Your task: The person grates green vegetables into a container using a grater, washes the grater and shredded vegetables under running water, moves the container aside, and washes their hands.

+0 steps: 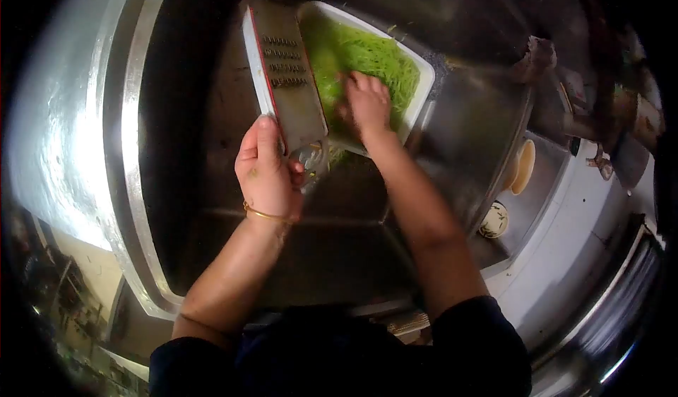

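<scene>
My left hand (265, 160) is closed around the lower end of a flat grater (286, 65). The grater is tilted, with rows of metal teeth facing up and a red and white edge. A clear, shiny piece (313, 163), whose kind I cannot make out, shows by my left fingers. Fine green shreds (381, 55) fill a white tray (426, 79) beside the grater. My right hand (369, 104) is over the shreds, fingers slightly apart and bent down onto them. Its fingertips are partly hidden, and the green to its left is blurred.
The tray stands in a dark metal sink (325, 256) with a bright steel rim (120, 115) on the left. A few shreds lie outside the tray. On the right are a yellowish bowl (523, 167), a small patterned bowl (494, 220) and a white counter edge (547, 245).
</scene>
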`<state>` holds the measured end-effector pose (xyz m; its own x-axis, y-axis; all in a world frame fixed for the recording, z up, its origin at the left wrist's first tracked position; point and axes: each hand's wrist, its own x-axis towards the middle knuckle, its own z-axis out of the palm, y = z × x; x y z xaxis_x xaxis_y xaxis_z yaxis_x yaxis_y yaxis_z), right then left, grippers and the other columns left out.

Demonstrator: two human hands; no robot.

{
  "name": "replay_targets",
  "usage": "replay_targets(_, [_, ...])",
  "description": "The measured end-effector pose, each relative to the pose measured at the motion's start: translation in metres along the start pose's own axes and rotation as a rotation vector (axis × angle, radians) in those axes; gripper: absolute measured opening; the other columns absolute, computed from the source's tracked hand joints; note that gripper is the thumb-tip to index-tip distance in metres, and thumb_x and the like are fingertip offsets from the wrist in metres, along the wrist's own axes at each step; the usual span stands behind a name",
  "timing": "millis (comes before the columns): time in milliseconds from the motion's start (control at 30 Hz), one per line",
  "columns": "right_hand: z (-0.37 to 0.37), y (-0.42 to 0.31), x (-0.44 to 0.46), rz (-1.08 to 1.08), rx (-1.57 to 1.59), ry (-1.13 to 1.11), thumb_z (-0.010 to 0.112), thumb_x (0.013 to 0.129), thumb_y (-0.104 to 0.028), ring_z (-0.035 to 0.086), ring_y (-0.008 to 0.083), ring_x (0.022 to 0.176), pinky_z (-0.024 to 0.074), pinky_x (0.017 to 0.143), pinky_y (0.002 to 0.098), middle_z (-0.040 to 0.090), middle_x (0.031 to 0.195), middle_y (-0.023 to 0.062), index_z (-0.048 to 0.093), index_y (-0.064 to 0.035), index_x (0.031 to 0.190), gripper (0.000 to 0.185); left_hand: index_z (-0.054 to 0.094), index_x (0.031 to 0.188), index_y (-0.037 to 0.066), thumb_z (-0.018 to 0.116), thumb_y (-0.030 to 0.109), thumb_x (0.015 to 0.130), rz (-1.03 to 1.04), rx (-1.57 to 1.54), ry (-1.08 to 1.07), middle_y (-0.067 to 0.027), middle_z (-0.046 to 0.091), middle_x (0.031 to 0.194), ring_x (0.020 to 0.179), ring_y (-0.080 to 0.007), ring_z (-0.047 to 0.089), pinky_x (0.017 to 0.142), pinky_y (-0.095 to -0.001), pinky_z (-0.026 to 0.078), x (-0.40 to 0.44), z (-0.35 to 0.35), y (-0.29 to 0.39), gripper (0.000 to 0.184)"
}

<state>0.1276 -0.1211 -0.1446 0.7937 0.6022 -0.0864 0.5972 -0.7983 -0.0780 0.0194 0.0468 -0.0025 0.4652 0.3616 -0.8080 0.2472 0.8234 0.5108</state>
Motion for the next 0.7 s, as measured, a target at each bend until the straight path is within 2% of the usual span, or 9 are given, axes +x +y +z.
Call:
replay_targets(67, [-0.003,-0.001,0.002,0.198,0.050,-0.110,0.065,0.072,-0.018,0.051,0.0313,0.104,0.0450,0.084,0.0386,0.053,0.114,0.0115,0.049,-0.0090,0.123,0.054,0.059,0.094,0.013,0.055,0.037,0.090,0.002,0.002,0.003,0.0041,0.051,0.066,0.041,-0.0058,0.041,0.035,-0.0184,0.030,0.001,-0.001,0.001,0.025])
replay_targets(200, [-0.024,-0.001,0.006,0.284,0.170,-0.165,0.066,0.074,-0.017,0.057,0.0320,0.095,0.0477,0.078,0.0385,0.060,0.106,0.0146,0.053,-0.0049,0.117,0.047,0.059,0.095,0.013,0.056,0.037,0.090,0.002,-0.013,-0.014,0.0045,0.052,0.066,0.041,-0.0057,0.041,0.035,-0.0182,0.030,0.000,0.001,0.000,0.025])
replay_targets(267, [-0.006,0.017,0.007,0.324,0.434,0.022,0.067,0.076,-0.016,0.061,0.0258,0.083,0.0477,0.075,0.0330,0.063,0.096,0.0127,0.057,-0.0029,0.110,0.038,0.059,0.095,0.013,0.056,0.037,0.090,-0.007,-0.021,-0.005,0.0043,0.053,0.067,0.041,-0.0056,0.041,0.035,-0.0182,0.030,0.000,0.002,0.002,0.024])
replay_targets(300, [-0.014,0.021,0.013,0.489,0.682,-0.134,0.067,0.078,-0.016,0.059,0.0171,0.079,0.0460,0.072,0.0277,0.063,0.092,0.0082,0.060,-0.0009,0.102,0.029,0.059,0.095,0.013,0.056,0.037,0.090,-0.017,-0.028,0.002,0.0042,0.054,0.068,0.042,-0.0056,0.041,0.035,-0.0181,0.030,0.000,0.002,0.003,0.024])
replay_targets(333, [-0.027,0.022,0.018,0.504,0.937,-0.177,0.067,0.077,-0.019,0.059,0.0240,0.087,0.0464,0.072,0.0318,0.063,0.094,0.0117,0.065,-0.0063,0.092,0.020,0.059,0.095,0.013,0.056,0.036,0.090,-0.028,-0.032,0.008,0.0040,0.055,0.068,0.042,-0.0055,0.042,0.035,-0.0181,0.030,0.001,0.002,0.004,0.024])
replay_targets(400, [-0.017,0.040,0.020,0.250,0.790,0.053,0.065,0.077,-0.020,0.057,0.0261,0.087,0.0459,0.075,0.0347,0.063,0.093,0.0094,0.067,-0.0084,0.086,0.015,0.059,0.095,0.012,0.056,0.036,0.090,-0.029,-0.047,0.004,0.0036,0.056,0.070,0.042,-0.0055,0.042,0.035,-0.0180,0.031,0.001,0.002,0.006,0.024])
replay_targets(500, [-0.063,0.021,0.023,0.095,-0.120,0.422,0.063,0.077,-0.022,0.056,0.0297,0.086,0.0447,0.077,0.0397,0.062,0.092,0.0088,0.067,-0.0094,0.082,0.014,0.060,0.094,0.011,0.056,0.035,0.090,-0.007,-0.062,-0.023,0.0031,0.057,0.070,0.042,-0.0054,0.041,0.035,-0.0180,0.031,0.005,-0.001,0.000,0.025])
replay_targets(667, [-0.031,-0.031,0.015,0.242,0.302,0.092,0.060,0.077,-0.020,0.058,0.0314,0.087,0.0442,0.076,0.0424,0.062,0.090,0.0142,0.065,-0.0085,0.085,0.015,0.060,0.093,0.010,0.056,0.035,0.090,0.020,-0.047,-0.025,0.0026,0.056,0.069,0.042,-0.0053,0.041,0.035,-0.0183,0.031,0.003,0.001,0.001,0.026])
replay_targets(700, [-0.053,-0.052,0.024,0.578,0.609,-0.211,0.053,0.081,-0.022,0.057,0.0333,0.088,0.0447,0.075,0.0405,0.062,0.090,0.0153,0.063,-0.0098,0.092,0.019,0.060,0.093,0.010,0.056,0.035,0.090,0.017,-0.044,-0.017,0.0025,0.056,0.069,0.042,-0.0053,0.041,0.035,-0.0183,0.031,0.001,0.001,0.000,0.026])
